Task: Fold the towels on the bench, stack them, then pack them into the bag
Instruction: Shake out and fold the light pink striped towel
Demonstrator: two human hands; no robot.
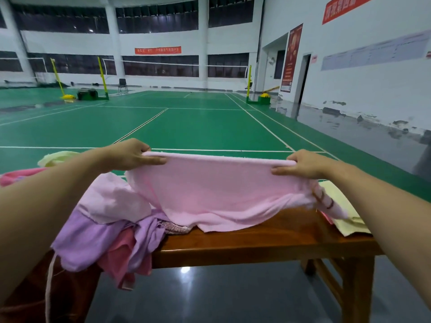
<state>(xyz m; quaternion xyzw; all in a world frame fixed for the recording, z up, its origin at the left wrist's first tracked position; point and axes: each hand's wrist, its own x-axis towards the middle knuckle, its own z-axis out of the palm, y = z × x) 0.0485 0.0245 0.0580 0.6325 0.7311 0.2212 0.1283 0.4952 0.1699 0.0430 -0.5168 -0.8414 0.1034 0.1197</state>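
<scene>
A light pink towel (219,192) is stretched out above the wooden bench (256,243), its lower edge draping onto the seat. My left hand (130,155) pinches its upper left corner and my right hand (303,164) pinches the upper right corner. On the bench's left end lies a loose heap of towels: a pale pink one (112,199), a purple one (93,238) and a darker pink one (121,259) hanging over the edge. A pale yellow towel (342,210) lies flat at the right end. No bag is in view.
Behind my left arm are a yellow cloth (56,158) and a bright pink cloth (21,176). Past the bench is a green badminton court (186,127) with net posts. Dark glossy floor (210,294) lies under the bench.
</scene>
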